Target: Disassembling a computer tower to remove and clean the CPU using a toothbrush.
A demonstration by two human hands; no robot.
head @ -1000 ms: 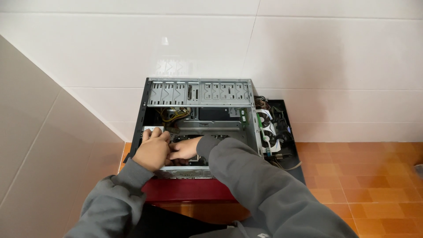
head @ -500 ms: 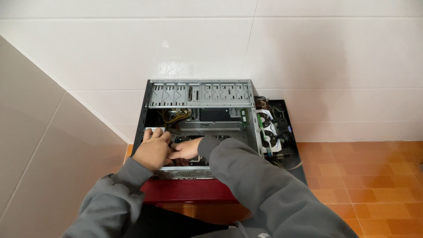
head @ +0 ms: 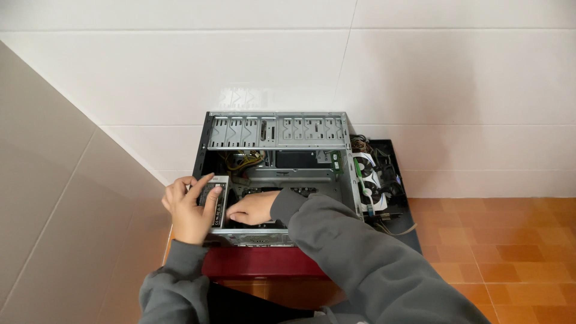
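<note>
An open grey computer case [head: 276,129] lies on its side against a white tiled wall. My left hand [head: 189,210] grips a flat silver drive [head: 215,198] at the case's left side, fingers spread over its top. My right hand [head: 252,209] reaches down inside the case beside the drive, fingers curled low; what it touches is hidden. Yellow cables [head: 243,161] sit deeper inside the case.
The case rests on a dark red stand [head: 258,263]. To its right a black side panel [head: 396,180] carries a white graphics card [head: 369,180] and loose cables. Orange floor tiles [head: 498,252] spread to the right. A beige wall closes the left.
My left hand has shifted left and up to the case's edge, bringing the silver drive out with it. My right hand stays low inside the case.
</note>
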